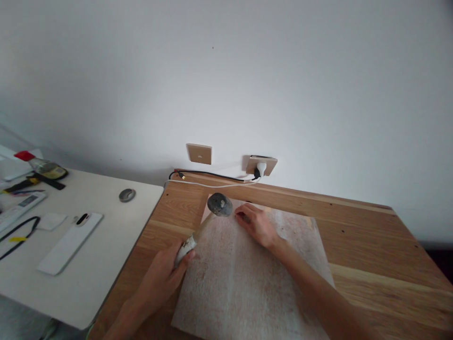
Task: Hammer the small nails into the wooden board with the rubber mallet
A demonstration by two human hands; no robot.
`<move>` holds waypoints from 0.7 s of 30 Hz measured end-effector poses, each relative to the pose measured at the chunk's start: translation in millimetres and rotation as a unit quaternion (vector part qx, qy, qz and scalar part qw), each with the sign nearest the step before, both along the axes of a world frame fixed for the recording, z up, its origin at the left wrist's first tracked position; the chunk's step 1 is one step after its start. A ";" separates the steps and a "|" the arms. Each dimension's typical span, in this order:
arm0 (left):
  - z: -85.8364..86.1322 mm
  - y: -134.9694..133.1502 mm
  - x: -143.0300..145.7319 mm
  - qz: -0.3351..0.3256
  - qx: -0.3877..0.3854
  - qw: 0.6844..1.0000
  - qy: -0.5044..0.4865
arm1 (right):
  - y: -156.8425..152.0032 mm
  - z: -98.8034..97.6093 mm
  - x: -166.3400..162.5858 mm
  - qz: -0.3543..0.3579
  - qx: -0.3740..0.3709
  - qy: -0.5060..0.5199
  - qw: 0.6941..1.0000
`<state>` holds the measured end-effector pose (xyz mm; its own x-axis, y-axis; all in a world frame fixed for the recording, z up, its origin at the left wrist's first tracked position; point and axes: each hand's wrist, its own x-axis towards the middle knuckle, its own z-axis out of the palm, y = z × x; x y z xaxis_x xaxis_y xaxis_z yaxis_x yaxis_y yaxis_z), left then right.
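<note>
Far left stands a white desk (106,264). It carries a bottle (44,166) with a red cap lying on its side, a pale remote (21,205), a white phone (71,242) lying flat, and a round grey cap (127,194) set into the top near its right edge.

Just beside the desk is a wooden table (371,245). At its near left edge the left hand (161,278) is wrapped tight around the lower end of a hammer (203,225). The handle slants up and to the right, and the dark head is raised above the far left corner of a pale, speckled sheet (240,283) that lies flat on the wood.

The right hand (257,225) rests palm down on the far part of that sheet, just right of the hammer head. Its fingers are curled towards the head (there is a small dark spot at the fingertips, too small to tell whether they pinch anything).

On the wall behind, a blank tan wall plate (199,153) sits left of a socket (269,163) with a white plug (261,167) in it. A black cable (208,174) runs along the table's back edge.
</note>
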<state>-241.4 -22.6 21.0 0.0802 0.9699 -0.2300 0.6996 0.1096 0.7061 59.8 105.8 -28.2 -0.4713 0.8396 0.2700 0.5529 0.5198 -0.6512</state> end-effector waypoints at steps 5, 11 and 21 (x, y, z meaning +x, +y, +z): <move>4.5 -0.2 5.6 -0.018 -0.008 1.000 -0.007 | -1.6 1.9 0.4 0.005 0.002 -0.013 1.000; 2.9 3.3 4.7 -0.019 -0.016 1.000 -0.002 | -4.6 1.7 0.7 -0.001 0.004 -0.021 1.000; 12.4 23.2 6.3 -0.055 -0.007 0.995 0.084 | 0.0 -3.3 -0.6 -0.045 -0.007 -0.017 0.999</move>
